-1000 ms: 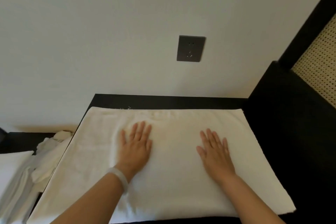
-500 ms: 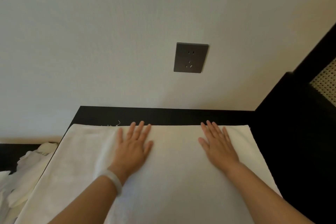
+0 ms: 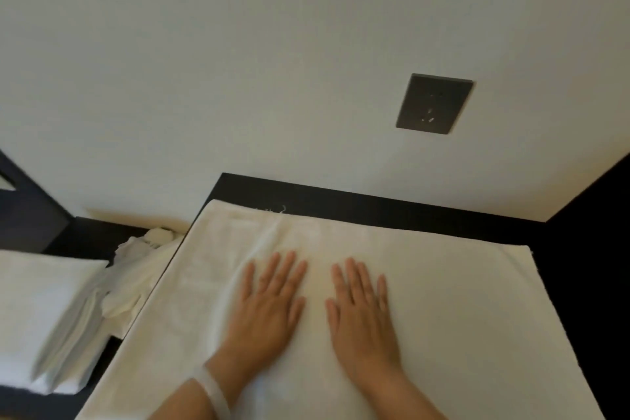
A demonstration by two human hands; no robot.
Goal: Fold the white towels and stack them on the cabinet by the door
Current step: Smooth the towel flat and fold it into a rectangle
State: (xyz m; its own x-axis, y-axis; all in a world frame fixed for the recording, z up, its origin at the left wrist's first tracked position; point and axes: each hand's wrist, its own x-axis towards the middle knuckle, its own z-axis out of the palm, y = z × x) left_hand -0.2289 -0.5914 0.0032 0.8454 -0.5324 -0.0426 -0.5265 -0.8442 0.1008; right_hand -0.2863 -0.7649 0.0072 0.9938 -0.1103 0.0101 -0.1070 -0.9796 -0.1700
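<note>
A large white towel (image 3: pixel 453 310) lies spread flat over the black cabinet top (image 3: pixel 392 206), covering most of it. My left hand (image 3: pixel 269 310) rests flat on the towel's middle with straight fingers; a pale band circles its wrist. My right hand (image 3: pixel 363 314) presses flat on the towel just beside it, fingers straight and pointing toward the wall. The two hands lie close together, thumbs a little apart. A soft crease runs up the towel left of my left hand.
A crumpled white cloth (image 3: pixel 136 269) hangs in the gap left of the cabinet. A folded white stack (image 3: pixel 37 310) lies lower left on a dark surface. A dark wall socket (image 3: pixel 433 104) sits above. A black panel (image 3: pixel 593 249) borders the right side.
Both hands slid back from the towel's far edge toward me and moved closer together. The view swung left, bringing the crumpled cloth and folded stack more into sight.
</note>
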